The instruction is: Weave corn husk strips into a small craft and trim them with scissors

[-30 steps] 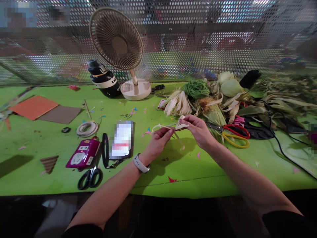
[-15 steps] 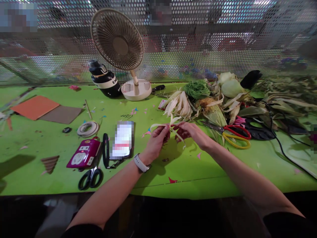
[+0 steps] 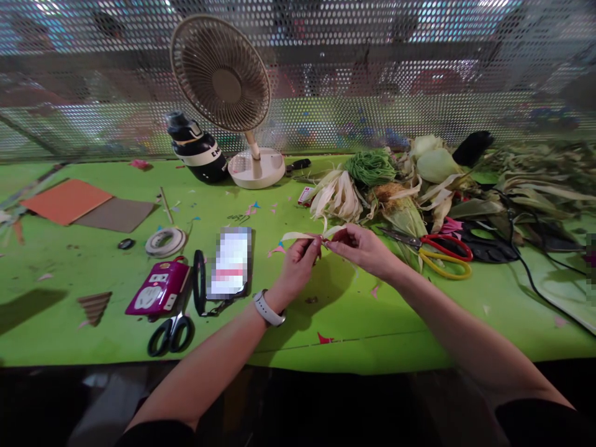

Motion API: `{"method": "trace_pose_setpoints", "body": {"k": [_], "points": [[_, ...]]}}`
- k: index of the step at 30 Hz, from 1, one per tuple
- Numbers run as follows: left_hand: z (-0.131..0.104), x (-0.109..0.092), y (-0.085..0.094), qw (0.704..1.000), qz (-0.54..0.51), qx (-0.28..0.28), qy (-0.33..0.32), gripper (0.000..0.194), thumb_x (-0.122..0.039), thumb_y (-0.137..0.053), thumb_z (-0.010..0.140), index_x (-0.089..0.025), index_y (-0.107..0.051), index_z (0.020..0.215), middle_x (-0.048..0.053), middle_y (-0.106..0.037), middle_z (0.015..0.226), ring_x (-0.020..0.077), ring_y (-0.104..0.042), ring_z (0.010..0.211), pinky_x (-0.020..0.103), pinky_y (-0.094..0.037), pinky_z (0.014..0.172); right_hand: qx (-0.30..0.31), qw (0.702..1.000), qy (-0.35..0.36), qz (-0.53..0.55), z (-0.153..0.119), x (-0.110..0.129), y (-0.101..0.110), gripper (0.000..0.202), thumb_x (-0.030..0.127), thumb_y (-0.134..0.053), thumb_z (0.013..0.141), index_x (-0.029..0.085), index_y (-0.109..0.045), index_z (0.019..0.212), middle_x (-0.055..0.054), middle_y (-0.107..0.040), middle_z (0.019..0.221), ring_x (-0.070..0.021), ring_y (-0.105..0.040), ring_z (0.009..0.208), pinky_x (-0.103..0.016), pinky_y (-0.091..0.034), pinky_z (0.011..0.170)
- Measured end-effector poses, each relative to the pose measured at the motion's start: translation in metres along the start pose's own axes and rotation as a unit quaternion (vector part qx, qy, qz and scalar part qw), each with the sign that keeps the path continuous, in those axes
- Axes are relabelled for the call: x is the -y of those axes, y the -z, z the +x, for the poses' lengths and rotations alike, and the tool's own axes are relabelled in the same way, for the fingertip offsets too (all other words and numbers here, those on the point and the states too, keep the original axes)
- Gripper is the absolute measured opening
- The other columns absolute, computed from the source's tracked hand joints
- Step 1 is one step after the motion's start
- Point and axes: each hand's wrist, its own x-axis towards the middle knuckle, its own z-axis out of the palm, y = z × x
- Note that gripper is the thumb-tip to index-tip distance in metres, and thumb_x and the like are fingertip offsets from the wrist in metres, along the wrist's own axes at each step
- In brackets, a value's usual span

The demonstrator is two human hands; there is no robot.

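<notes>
Pale strips of corn husk (image 3: 298, 236) stick out from between my two hands, above the middle of the green table. My left hand (image 3: 302, 257), with a white watch on its wrist, pinches the strips between thumb and fingers. From the other side my right hand (image 3: 356, 247) meets it, fingertips closed on the strips close to the left thumb. Where the strips join is mostly hidden by the fingers. Beyond the hands lies a bundle of dried corn husk (image 3: 339, 195). Scissors with red and yellow handles (image 3: 444, 254) rest to the right of my right hand.
A fan (image 3: 256, 171) and a black bottle (image 3: 200, 152) stand at the back. A phone (image 3: 228, 264), a tape roll (image 3: 165, 242), a purple power strip (image 3: 161, 287) and black-handled scissors (image 3: 171, 335) lie left. Green string (image 3: 370, 166), more husks and a black cable (image 3: 524, 273) are right.
My right hand has moved slightly left and closed its fingertips on the husk strips at my left hand. The strip that hung below the right fingers is now mostly hidden.
</notes>
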Motion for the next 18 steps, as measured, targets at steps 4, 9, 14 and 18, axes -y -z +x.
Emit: {"method": "trace_pose_setpoints", "body": {"k": [4, 9, 14, 18], "points": [[0.0009, 0.0016, 0.0004, 0.997, 0.053, 0.013, -0.058, 0.029, -0.044, -0.062, 0.080, -0.016, -0.067, 0.082, 0.001, -0.059, 0.067, 0.0111, -0.051, 0.063, 0.024, -0.042, 0.060, -0.021, 0.999, 0.036, 0.022, 0.0011, -0.0016, 0.0011, 0.027, 0.043, -0.064, 0.078, 0.017, -0.059, 0.081, 0.000, -0.060, 0.072, -0.0117, -0.053, 0.066, -0.025, -0.041, 0.060], [0.0020, 0.0051, -0.0006, 0.992, 0.088, 0.027, -0.085, 0.027, -0.042, -0.058, 0.083, -0.016, -0.066, 0.081, 0.005, -0.066, 0.079, 0.0155, -0.058, 0.078, 0.028, -0.046, 0.073, -0.020, 0.998, 0.050, 0.032, -0.0019, 0.0036, 0.0025, 0.026, 0.042, -0.061, 0.082, 0.017, -0.059, 0.078, 0.003, -0.052, 0.064, -0.0096, -0.045, 0.059, -0.024, -0.035, 0.054], [-0.0003, 0.0038, -0.0020, 0.984, 0.124, 0.063, -0.109, 0.023, -0.035, -0.054, 0.087, -0.016, -0.068, 0.085, 0.005, -0.068, 0.084, 0.0154, -0.058, 0.079, 0.029, -0.046, 0.077, -0.028, 0.999, 0.028, -0.004, -0.0026, 0.0040, 0.0003, 0.030, 0.044, -0.060, 0.081, 0.017, -0.056, 0.069, 0.004, -0.049, 0.058, -0.0093, -0.043, 0.054, -0.023, -0.032, 0.051], [-0.0006, 0.0030, -0.0023, 0.981, 0.144, 0.062, -0.116, 0.023, -0.034, -0.054, 0.087, -0.016, -0.069, 0.085, 0.006, -0.068, 0.085, 0.0161, -0.059, 0.079, 0.030, -0.046, 0.078, -0.042, 0.995, 0.064, -0.061, -0.0021, 0.0015, 0.0007, 0.022, 0.037, -0.058, 0.083, 0.016, -0.060, 0.074, 0.002, -0.053, 0.061, -0.0106, -0.046, 0.057, -0.024, -0.035, 0.053]]}}
